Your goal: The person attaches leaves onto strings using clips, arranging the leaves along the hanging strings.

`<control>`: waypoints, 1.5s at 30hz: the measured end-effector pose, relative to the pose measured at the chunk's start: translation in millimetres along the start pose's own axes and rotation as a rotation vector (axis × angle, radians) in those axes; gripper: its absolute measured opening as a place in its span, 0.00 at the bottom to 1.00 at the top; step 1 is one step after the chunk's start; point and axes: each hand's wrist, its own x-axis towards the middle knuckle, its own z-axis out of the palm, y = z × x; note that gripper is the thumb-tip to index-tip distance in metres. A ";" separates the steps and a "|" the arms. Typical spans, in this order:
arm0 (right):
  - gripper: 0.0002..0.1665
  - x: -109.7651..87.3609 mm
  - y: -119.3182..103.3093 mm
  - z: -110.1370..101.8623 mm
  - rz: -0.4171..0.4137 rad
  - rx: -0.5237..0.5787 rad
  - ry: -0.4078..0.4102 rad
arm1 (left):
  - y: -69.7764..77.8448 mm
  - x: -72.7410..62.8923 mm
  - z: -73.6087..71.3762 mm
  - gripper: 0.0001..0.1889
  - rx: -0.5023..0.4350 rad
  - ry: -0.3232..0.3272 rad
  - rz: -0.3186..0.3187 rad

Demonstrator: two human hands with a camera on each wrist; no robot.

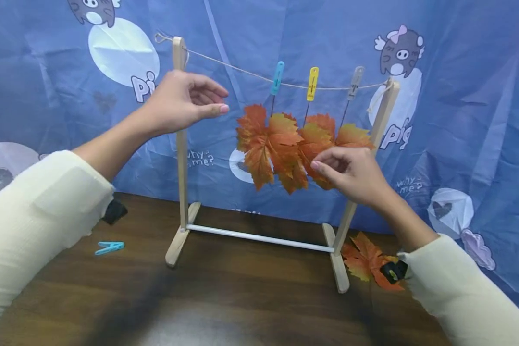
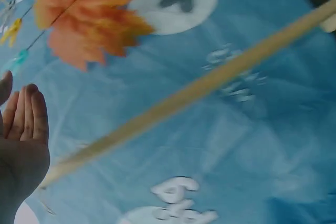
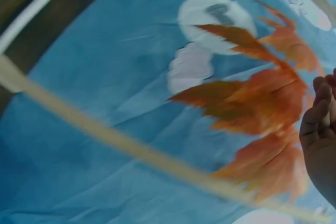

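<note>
My left hand (image 1: 183, 98) is raised beside the left post, its fingers loosely bent and holding nothing. Three orange maple leaves hang by their stems from a string, pinned by a blue clothespin (image 1: 278, 78), a yellow clothespin (image 1: 313, 83) and a grey clothespin (image 1: 355, 82). The left leaf (image 1: 259, 144) overlaps the middle leaf (image 1: 315, 137); the right leaf (image 1: 353, 136) is partly behind my right hand (image 1: 354, 173). That hand's loosely curled fingers are in front of the leaves with nothing seen gripped; whether they touch a leaf is unclear.
A wooden stand with a left post (image 1: 182, 168), a right post (image 1: 382, 115) and a white crossbar (image 1: 259, 237) carries the string (image 1: 238, 68). On the brown table lie another blue clothespin (image 1: 109, 247) at left and a maple leaf (image 1: 367, 259) at right. A blue printed cloth hangs behind.
</note>
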 end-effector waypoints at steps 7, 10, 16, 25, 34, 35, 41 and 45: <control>0.02 -58.1 34.7 -7.9 -0.009 -0.017 -0.048 | -50.4 -61.5 0.5 0.16 0.045 0.007 -0.116; 0.02 -78.6 50.7 -7.4 0.020 -0.024 -0.076 | -71.3 -83.8 -2.1 0.17 0.046 0.003 -0.170; 0.03 -114.7 88.5 2.8 0.097 -0.026 -0.171 | -112.6 -130.3 -5.1 0.17 0.055 -0.005 -0.244; 0.06 -170.6 136.5 16.4 0.210 -0.051 -0.324 | -174.8 -194.6 1.6 0.16 0.157 -0.128 -0.324; 0.15 -225.8 170.4 27.6 0.254 0.020 -0.571 | -218.1 -246.9 14.1 0.19 0.102 -0.389 -0.340; 0.15 -230.2 171.7 29.0 0.258 0.042 -0.589 | -220.1 -251.0 14.0 0.20 0.069 -0.434 -0.348; 0.15 -242.8 174.1 38.1 0.312 0.202 -0.636 | -228.4 -264.4 11.1 0.22 -0.062 -0.563 -0.327; 0.13 -243.1 174.5 42.5 0.318 0.218 -0.628 | -231.3 -266.0 10.0 0.23 -0.045 -0.557 -0.298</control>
